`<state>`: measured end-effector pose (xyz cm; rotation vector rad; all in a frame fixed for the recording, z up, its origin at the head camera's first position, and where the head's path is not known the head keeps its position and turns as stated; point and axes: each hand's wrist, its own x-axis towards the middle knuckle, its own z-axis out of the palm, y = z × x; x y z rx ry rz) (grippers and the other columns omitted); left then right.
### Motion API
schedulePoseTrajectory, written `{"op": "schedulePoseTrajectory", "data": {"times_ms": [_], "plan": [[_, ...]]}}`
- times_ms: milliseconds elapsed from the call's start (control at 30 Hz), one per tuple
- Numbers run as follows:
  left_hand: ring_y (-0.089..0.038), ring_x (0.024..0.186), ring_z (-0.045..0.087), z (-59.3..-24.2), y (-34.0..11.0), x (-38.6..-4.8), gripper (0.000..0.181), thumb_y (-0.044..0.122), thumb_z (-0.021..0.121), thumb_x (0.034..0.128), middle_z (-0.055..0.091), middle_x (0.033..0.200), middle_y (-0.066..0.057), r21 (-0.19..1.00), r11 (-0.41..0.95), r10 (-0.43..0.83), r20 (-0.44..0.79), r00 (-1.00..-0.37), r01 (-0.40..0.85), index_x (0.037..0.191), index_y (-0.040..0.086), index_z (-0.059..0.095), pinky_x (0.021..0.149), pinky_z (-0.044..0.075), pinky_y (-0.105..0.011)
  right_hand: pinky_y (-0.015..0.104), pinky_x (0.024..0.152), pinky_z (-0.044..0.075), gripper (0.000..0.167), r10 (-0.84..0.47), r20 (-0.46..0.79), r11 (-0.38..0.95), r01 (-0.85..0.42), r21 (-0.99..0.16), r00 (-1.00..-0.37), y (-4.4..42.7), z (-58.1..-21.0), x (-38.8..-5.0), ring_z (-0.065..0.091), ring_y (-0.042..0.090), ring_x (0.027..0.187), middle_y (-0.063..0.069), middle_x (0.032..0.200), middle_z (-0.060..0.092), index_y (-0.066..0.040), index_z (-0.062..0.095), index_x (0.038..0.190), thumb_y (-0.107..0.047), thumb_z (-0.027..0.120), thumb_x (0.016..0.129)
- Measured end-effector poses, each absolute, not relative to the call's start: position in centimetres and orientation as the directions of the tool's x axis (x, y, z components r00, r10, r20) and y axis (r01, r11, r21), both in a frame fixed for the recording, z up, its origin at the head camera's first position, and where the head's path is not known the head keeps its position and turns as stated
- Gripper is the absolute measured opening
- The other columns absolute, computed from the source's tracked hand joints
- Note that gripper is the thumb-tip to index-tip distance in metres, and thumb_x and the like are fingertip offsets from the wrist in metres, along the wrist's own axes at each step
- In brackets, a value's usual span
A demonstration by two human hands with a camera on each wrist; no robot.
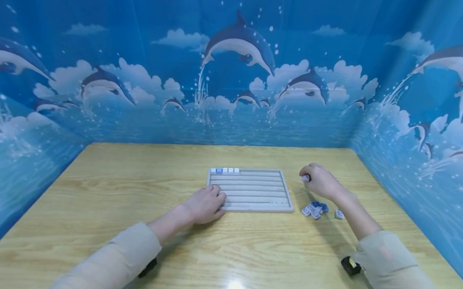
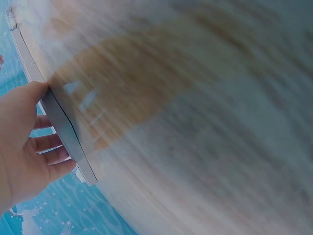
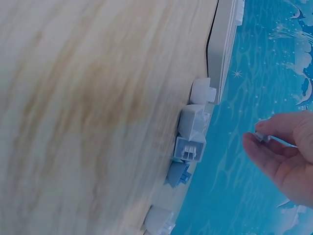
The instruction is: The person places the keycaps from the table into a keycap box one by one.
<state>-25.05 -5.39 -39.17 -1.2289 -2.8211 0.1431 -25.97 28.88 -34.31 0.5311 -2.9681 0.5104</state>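
Our left hand [image 1: 204, 204] on the slotted tray [image 1: 258, 194], our right hand [image 1: 322, 182] off its right side.
We grip the tray's near left corner between thumb and bent fingers; our right fingertips, nearly together, pinch a keycap [image 1: 306, 178] above the table [image 1: 146, 174], beyond the loose keycaps [image 1: 316, 212].

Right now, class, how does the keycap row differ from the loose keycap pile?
The keycap row sits inside the tray, at its far left; the keycap pile lies on the table, right of the tray. The row is straight and orderly; the pile is jumbled. Both mix pale and blue keycaps.
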Motion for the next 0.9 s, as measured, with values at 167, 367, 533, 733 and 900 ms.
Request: {"op": "schedulePoseTrajectory", "data": {"times_ms": [167, 367, 533, 733, 900], "plan": [[-0.019, 0.084, 0.044, -39.1, -5.3, -25.1, 0.028, 0.038, 0.053, 0.0926, 0.046, 0.091, -0.005, -0.111, 0.684, 0.726, 0.006, -0.688, 0.721, 0.098, 0.010, 0.054, 0.074, 0.043, -0.034, 0.042, 0.072, 0.049, 0.020, -0.337, 0.191, 0.883, -0.380, -0.274, -0.922, 28.5, -34.2, -26.1, 0.060, 0.029, 0.083, 0.017, 0.093, 0.061, 0.008, 0.063, 0.100, 0.004, 0.059, 0.081], [-0.019, 0.083, 0.044, -39.0, -5.3, -25.0, 0.029, 0.038, 0.053, 0.0926, 0.045, 0.090, -0.005, -0.115, 0.680, 0.729, 0.002, -0.685, 0.724, 0.097, 0.009, 0.054, 0.073, 0.043, -0.034, 0.041, 0.072, 0.049, 0.020, -0.352, 0.252, 0.865, -0.416, -0.280, -0.902, 27.9, -34.5, -26.3, 0.058, 0.028, 0.081, 0.014, 0.087, 0.060, 0.007, 0.062, 0.095, 0.009, 0.059, 0.076], [-0.019, 0.084, 0.044, -39.0, -5.3, -25.0, 0.029, 0.038, 0.052, 0.0928, 0.046, 0.091, -0.006, -0.124, 0.676, 0.732, 0.005, -0.681, 0.726, 0.098, 0.009, 0.054, 0.074, 0.043, -0.034, 0.040, 0.071, 0.050, 0.018, -0.371, 0.257, 0.845, -0.439, -0.305, -0.892, 27.4, -34.6, -26.5, 0.059, 0.029, 0.081, 0.017, 0.087, 0.060, 0.008, 0.061, 0.093, 0.010, 0.058, 0.076], [-0.019, 0.082, 0.043, -39.1, -5.4, -25.0, 0.029, 0.037, 0.053, 0.0926, 0.045, 0.090, -0.006, -0.121, 0.674, 0.735, 0.011, -0.678, 0.728, 0.097, 0.009, 0.053, 0.072, 0.043, -0.034, 0.040, 0.073, 0.050, 0.019, -0.400, 0.222, 0.850, -0.450, -0.272, -0.889, 26.7, -34.6, -26.8, 0.061, 0.029, 0.084, 0.018, 0.095, 0.063, 0.007, 0.062, 0.100, 0.004, 0.059, 0.081], [-0.019, 0.082, 0.043, -39.1, -5.3, -25.0, 0.028, 0.037, 0.053, 0.0925, 0.045, 0.089, -0.005, -0.119, 0.674, 0.735, 0.013, -0.678, 0.729, 0.096, 0.009, 0.053, 0.072, 0.043, -0.034, 0.038, 0.071, 0.050, 0.021, -0.447, 0.255, 0.831, -0.504, -0.235, -0.857, 26.0, -34.7, -27.3, 0.060, 0.027, 0.081, 0.016, 0.094, 0.063, 0.004, 0.065, 0.100, 0.006, 0.060, 0.079]]}}
